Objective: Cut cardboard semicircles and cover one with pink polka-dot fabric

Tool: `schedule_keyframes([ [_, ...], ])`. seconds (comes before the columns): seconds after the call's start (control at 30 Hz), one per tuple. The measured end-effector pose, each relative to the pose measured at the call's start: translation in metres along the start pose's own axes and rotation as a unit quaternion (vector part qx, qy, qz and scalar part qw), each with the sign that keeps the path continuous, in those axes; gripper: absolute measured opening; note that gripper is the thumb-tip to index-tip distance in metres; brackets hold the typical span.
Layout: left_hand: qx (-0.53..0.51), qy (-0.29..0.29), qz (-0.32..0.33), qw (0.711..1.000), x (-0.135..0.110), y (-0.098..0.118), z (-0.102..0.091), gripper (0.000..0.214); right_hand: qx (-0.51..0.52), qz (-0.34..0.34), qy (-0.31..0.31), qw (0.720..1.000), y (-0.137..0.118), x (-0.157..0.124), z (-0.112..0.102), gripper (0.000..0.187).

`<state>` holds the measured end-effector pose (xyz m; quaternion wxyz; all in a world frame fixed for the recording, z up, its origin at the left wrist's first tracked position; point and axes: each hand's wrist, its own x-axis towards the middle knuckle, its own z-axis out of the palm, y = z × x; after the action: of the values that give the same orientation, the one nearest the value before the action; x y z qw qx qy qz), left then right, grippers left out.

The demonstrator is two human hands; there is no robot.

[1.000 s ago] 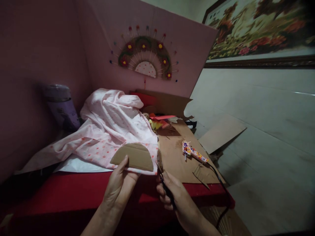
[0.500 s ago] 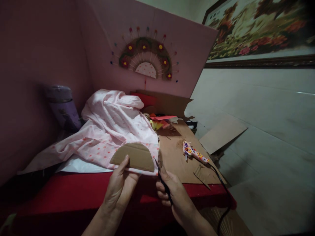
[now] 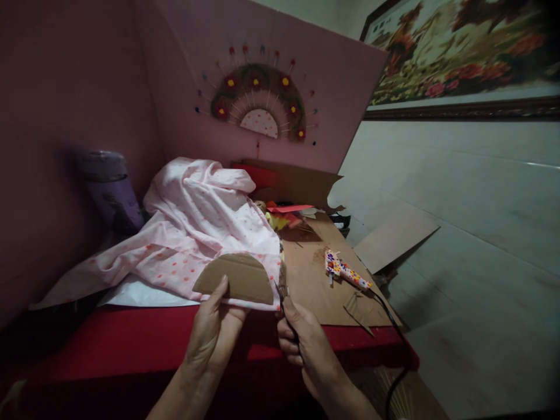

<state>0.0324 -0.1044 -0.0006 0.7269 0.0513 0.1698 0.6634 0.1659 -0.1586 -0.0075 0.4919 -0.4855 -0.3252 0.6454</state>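
A half-round piece of cardboard (image 3: 245, 279) lies on the pink dotted cloth (image 3: 205, 224). My left hand (image 3: 216, 324) pinches both at the straight edge, thumb on the cardboard and fingers under the cloth. In my right hand (image 3: 304, 341) is a dark pair of scissors (image 3: 282, 302), gripped with the fingers closed round the handles. The blades point up and away, by the cloth's right edge, just right of the cardboard. Much of the scissors is hidden by the hand.
A flower-patterned glue gun (image 3: 345, 271) with a black cord rests on a cardboard sheet (image 3: 306, 291) at the right. A purple bottle (image 3: 112, 192) stands at the left. Behind, a decorated half-round fan (image 3: 260, 76) hangs on a pink panel. Red cloth (image 3: 144, 338) covers the table.
The scissors look more edge-on and less of them shows at my right hand. The cardboard and cloth have shifted very slightly left; my left hand keeps its pinch.
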Motion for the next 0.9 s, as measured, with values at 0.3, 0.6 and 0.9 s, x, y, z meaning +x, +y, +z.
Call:
schedule_keyframes([
  [0.3, 0.008, -0.004, 0.006, 1.000, -0.0005, -0.0009, -0.0019, 0.039, 0.018, 0.009, 0.030, 0.999, 0.0046, 0.0021, 0.0007, 0.050],
  [0.6, 0.022, -0.005, 0.022, 0.999, -0.0022, -0.0004, -0.0006, 0.040, 0.027, 0.019, 0.006, 0.999, 0.0026, 0.0002, 0.0010, 0.042],
  [0.9, 0.032, 0.003, 0.021, 0.999, -0.0047, -0.0009, -0.0009, 0.041, 0.013, 0.012, 0.009, 1.000, 0.0034, 0.0022, 0.0002, 0.045],
])
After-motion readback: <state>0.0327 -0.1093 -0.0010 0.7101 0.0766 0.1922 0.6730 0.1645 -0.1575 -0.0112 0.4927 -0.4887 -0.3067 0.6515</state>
